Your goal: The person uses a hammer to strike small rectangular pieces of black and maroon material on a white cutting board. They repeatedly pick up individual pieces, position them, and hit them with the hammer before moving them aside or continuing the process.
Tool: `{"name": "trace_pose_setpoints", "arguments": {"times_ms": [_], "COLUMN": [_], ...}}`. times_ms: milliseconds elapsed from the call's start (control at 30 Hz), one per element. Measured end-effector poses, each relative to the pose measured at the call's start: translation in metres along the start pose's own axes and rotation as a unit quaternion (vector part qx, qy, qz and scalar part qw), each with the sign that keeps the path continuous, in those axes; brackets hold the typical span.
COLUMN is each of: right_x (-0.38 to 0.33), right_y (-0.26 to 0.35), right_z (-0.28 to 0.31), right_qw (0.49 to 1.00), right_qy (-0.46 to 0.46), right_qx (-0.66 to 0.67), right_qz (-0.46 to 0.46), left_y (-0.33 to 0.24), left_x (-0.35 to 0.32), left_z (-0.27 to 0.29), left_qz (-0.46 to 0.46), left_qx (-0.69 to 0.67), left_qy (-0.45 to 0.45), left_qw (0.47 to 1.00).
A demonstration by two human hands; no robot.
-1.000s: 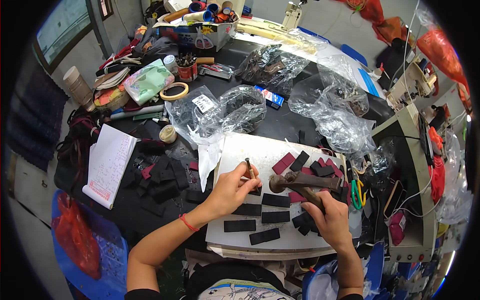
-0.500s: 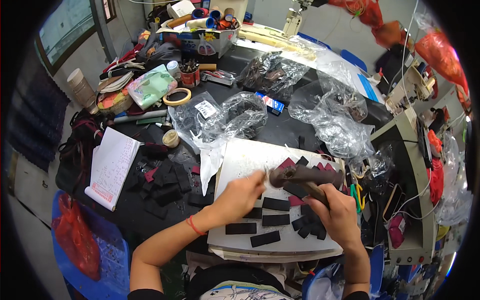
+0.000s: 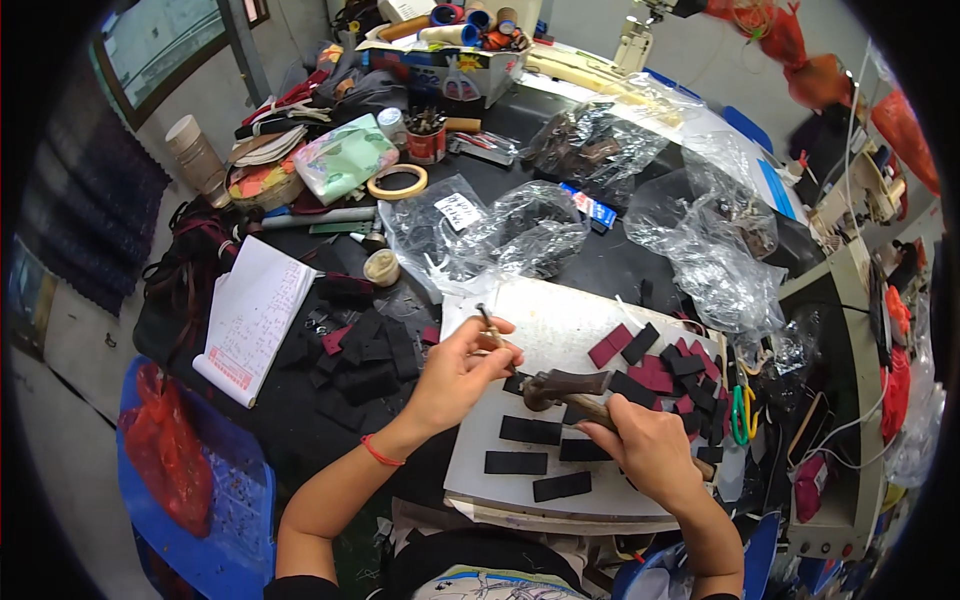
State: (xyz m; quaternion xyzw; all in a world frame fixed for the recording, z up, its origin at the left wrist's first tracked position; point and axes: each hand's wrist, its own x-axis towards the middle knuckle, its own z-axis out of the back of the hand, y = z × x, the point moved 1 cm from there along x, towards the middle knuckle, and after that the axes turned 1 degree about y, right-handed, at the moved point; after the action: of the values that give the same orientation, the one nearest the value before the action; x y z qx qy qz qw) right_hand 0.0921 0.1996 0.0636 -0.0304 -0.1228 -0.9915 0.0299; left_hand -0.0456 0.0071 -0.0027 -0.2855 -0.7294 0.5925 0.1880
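Note:
My left hand (image 3: 448, 378) pinches a slim metal punch (image 3: 486, 318), tilted, over the left part of a white board (image 3: 540, 300). My right hand (image 3: 645, 445) is wrapped round the wooden handle of a hammer (image 3: 568, 386), its dark head just right of the left fingers. Short black fabric strips (image 3: 530, 431) lie on the board beneath and in front of the hammer; the hammer partly covers some. Farther right on the board is a scatter of small maroon pieces (image 3: 608, 346) and black pieces (image 3: 640, 343).
Left of the board lie a heap of black pieces (image 3: 370, 365) and an open notebook (image 3: 250, 315). Clear plastic bags (image 3: 535, 230) rest behind it. A small round tub (image 3: 381, 267) and a tape roll (image 3: 397, 181) stand at back left. Green-handled scissors (image 3: 740, 415) lie at right.
My left hand has moved left with the punch, which now shows more plainly. The hammer has come left and nearer. The whole view has shifted slightly.

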Motion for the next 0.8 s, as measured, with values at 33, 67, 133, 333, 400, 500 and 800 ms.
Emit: {"name": "trace_pose_setpoints", "arguments": {"times_ms": [33,67,133,333,400,500,800], "right_x": [0.0,0.0,0.001,0.003,0.004,0.004,0.003], "right_y": [0.0,0.0,0.001,0.003,0.004,0.004,0.004], "right_z": [0.002,0.002,0.003,0.007,0.007,0.006,0.041], "right_qw": [1.0,1.0,1.0,0.999,0.998,0.998,0.982], "right_qy": [0.004,0.009,0.017,0.029,0.031,0.03,-0.158], "right_qx": [-0.002,-0.003,0.002,0.026,0.035,0.036,0.099], "right_qz": [-0.004,-0.009,-0.009,-0.032,-0.039,-0.038,-0.033], "left_y": [0.002,0.002,0.003,-0.002,-0.003,-0.002,0.0], "left_x": [0.002,0.002,0.002,0.001,0.001,-0.001,-0.005], "left_z": [-0.001,0.0,0.002,0.002,0.002,0.002,-0.005], "left_qz": [-0.002,0.001,0.002,-0.003,-0.013,-0.035,-0.219], "left_qx": [0.016,0.031,0.05,0.084,0.103,0.128,0.301], "left_qy": [0.003,0.007,0.011,0.03,0.038,0.04,0.038], "left_qw": [1.0,0.999,0.999,0.996,0.994,0.99,0.927]}}
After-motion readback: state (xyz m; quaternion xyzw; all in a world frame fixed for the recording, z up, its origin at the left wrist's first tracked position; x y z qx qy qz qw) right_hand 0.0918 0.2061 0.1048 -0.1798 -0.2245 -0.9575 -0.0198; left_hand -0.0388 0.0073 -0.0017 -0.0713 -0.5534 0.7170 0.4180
